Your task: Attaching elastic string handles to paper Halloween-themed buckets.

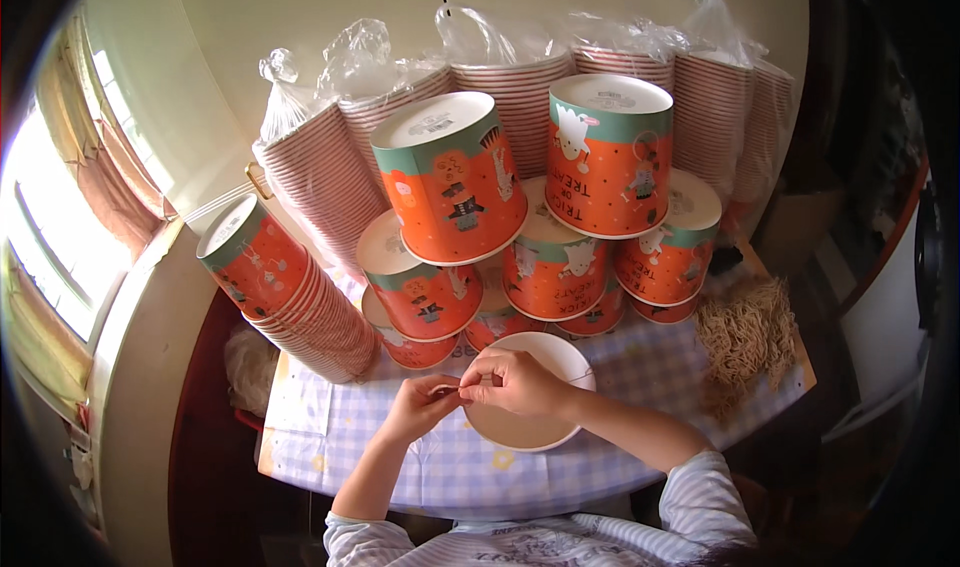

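Note:
A white-lined paper bucket (pixel 524 433) stands on the table in front of me with its mouth facing up. Over its left rim my left hand (pixel 424 407) pinches with thumb and fingers. My right hand (pixel 516 381) reaches across the mouth, and its fingertips meet the left hand's in a pinch. Whatever lies between the fingertips is too small and hidden to name. A thin strand (pixel 582 376) shows by the bucket's right rim, just past my right wrist; I cannot tell whether it runs to my fingers.
Upside-down orange and green printed buckets (pixel 452 192) are piled behind my hands. A tilted nested stack (pixel 310 312) stands at left. Plastic-wrapped bucket stacks (pixel 512 89) line the wall. A heap of tan cords (pixel 748 337) lies at right on the checked tablecloth (pixel 640 397).

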A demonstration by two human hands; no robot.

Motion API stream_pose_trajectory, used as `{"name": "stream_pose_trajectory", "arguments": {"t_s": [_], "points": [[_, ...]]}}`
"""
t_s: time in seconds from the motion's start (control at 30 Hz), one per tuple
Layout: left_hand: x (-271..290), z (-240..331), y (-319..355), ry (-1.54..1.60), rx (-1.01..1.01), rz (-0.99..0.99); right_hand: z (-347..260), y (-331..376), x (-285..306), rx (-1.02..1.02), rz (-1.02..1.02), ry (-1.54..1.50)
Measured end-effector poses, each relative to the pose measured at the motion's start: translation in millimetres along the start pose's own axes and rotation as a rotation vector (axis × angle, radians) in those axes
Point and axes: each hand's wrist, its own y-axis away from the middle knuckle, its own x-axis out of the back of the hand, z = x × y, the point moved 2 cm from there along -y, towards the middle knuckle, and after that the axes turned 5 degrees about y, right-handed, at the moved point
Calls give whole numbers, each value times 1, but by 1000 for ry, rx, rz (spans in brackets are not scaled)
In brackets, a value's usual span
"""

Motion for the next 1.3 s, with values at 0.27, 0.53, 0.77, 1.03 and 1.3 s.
{"name": "stream_pose_trajectory", "arguments": {"t_s": [0.27, 0.53, 0.77, 1.03, 1.3], "points": [[7, -10, -4, -25, -73, -41, -4, -18, -11, -83, 19, 116], [19, 0, -19, -13, -79, -149, 1, -17, -14, -128, 47, 149], [24, -6, -24, 122, 168, -249, 5, -14, -8, 21, -30, 514], [27, -13, -26, 204, 203, -346, 10, -17, -13, 165, -15, 306], [27, -17, -26, 318, 294, -334, 16, -17, -16, -140, -108, 167]]}}
